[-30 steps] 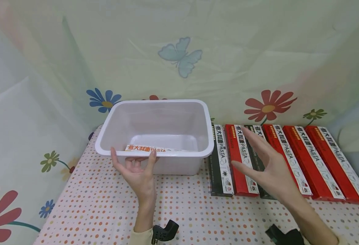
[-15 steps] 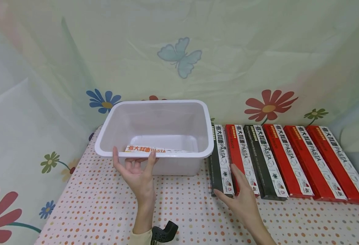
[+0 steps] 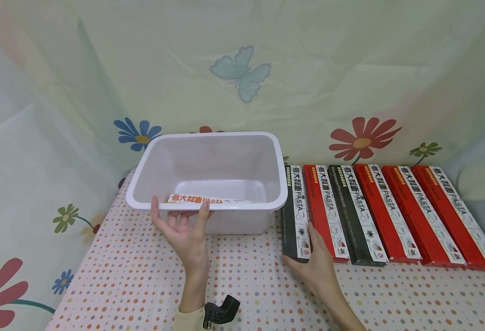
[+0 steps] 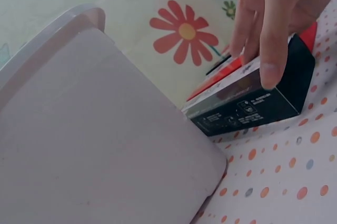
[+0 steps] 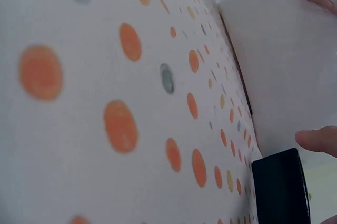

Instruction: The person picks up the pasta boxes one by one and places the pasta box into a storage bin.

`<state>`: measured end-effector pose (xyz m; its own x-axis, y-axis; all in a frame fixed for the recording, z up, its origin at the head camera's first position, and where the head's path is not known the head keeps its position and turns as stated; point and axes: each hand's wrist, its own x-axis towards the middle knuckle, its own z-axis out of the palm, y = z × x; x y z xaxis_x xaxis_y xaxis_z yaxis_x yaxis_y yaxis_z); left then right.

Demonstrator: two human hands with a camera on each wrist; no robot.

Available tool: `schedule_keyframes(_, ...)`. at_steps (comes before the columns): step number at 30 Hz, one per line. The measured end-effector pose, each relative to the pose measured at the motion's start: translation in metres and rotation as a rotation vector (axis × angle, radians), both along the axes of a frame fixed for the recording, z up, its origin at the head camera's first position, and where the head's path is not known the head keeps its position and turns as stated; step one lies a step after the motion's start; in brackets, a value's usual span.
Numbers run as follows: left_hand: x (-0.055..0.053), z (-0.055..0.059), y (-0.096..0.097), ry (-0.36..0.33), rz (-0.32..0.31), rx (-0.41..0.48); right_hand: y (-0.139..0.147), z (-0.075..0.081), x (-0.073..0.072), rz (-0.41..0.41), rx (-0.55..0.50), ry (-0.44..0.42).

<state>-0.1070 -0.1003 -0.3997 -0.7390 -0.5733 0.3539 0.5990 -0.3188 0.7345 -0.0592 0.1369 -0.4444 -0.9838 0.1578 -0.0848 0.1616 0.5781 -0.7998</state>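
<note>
My left hand (image 3: 187, 241) grips the front rim of a white plastic tub (image 3: 242, 223), some fingers curled under the lip. Inside the tub lies a pasta box (image 3: 186, 199) with orange lettering, partly hidden by the front wall. To the right, my right hand (image 3: 319, 264) straddles the near end of a black pasta box (image 3: 294, 234), thumb at its left side and fingers at its right. In the left wrist view the thumb lies against the side of that black box (image 4: 247, 109), which rests on the table. The right wrist view shows the box's dark end (image 5: 281, 190).
Right of the held box lie a red pasta box (image 3: 319, 211), another black one (image 3: 352, 230) and several more red ones in a row. A dotted cloth (image 3: 246, 285) covers the table. Behind hangs a printed curtain (image 3: 308, 92).
My right hand has come left and toward me, from over the boxes to the near end of the leftmost black pasta box. My left hand stays on the tub rim.
</note>
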Motion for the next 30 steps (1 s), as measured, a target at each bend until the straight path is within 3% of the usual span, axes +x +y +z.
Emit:
schedule_keyframes(13, 0.0, 0.002, 0.001, -0.001, -0.009, 0.011, -0.004, -0.008, -0.012, -0.017, -0.04, 0.037)
schedule_keyframes(23, 0.001, 0.002, 0.001, -0.003, -0.017, 0.014, -0.007, -0.014, -0.008, -0.055, -0.066, 0.018)
schedule_keyframes(30, 0.001, 0.002, 0.001, 0.001, -0.016, 0.019, -0.016, -0.018, -0.012, -0.115, -0.081, 0.065)
